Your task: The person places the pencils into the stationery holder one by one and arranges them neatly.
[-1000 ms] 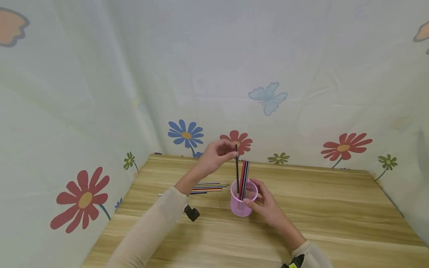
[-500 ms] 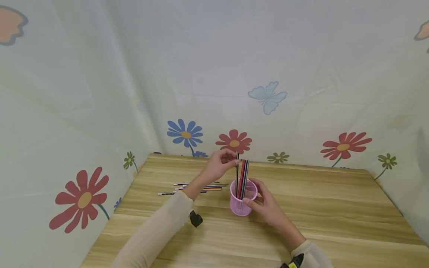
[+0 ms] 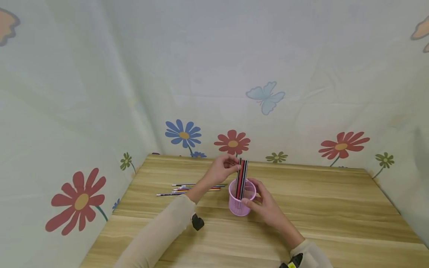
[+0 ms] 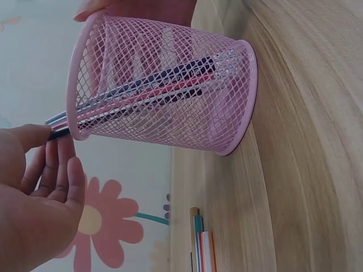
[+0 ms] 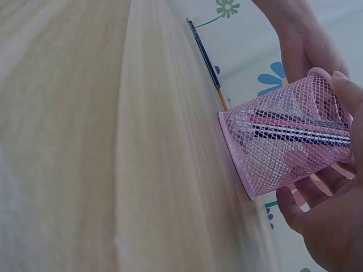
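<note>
A pink mesh pencil cup (image 3: 238, 209) stands upright on the table, with several black and red pencils (image 3: 242, 178) leaning inside. My left hand (image 3: 220, 170) is at the cup's rim, its thumb and fingers pinching the top of a black pencil (image 4: 60, 134). Through the mesh in the left wrist view, that pencil's lower part shows deep in the cup beside the others. My right hand (image 3: 266, 205) grips the cup from the right, thumb at the near side of the rim and fingers behind. The right wrist view shows the cup (image 5: 289, 153) between thumb and fingers.
Left of the cup, several loose pencils (image 3: 169, 194) of different colours lie on the wood-grain table (image 3: 311, 208), partly hidden by my left wrist. A flower-print curtain (image 3: 201, 74) hangs behind the table and along its sides.
My left hand has moved down and slightly right, lowering the black pencil into the cup until its top is about level with the others. My right hand keeps its hold on the cup.
</note>
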